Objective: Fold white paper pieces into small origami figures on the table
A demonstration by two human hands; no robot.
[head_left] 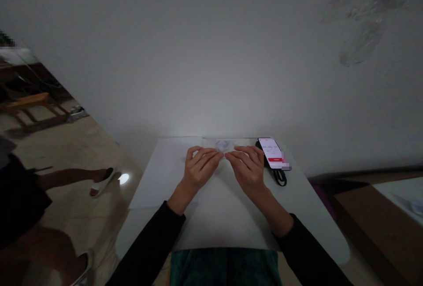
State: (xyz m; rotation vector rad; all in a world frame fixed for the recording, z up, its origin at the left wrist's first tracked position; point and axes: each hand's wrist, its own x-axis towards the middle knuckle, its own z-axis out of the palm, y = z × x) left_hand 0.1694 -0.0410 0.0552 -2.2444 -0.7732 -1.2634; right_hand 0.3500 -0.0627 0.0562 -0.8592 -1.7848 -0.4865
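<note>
My left hand [201, 169] and my right hand [247, 169] are raised over a small white table [224, 224]. Their fingertips almost meet at the middle. Each hand is closed in a pinch, thumb against fingers. Whatever lies between the fingertips is too small and dim to make out. Just beyond them, near the wall, is a crumpled, see-through piece [224, 146] that looks like thin plastic. A large white sheet of paper [161, 171] lies under and left of my left hand.
A phone [271, 153] showing a timer lies right of my right hand, with a black looped strap [280, 177] by it. A grey wall [211, 57] borders the table's far edge. At left, a person's leg [72, 178] is on the tiled floor; a cardboard box [376, 220] stands at right.
</note>
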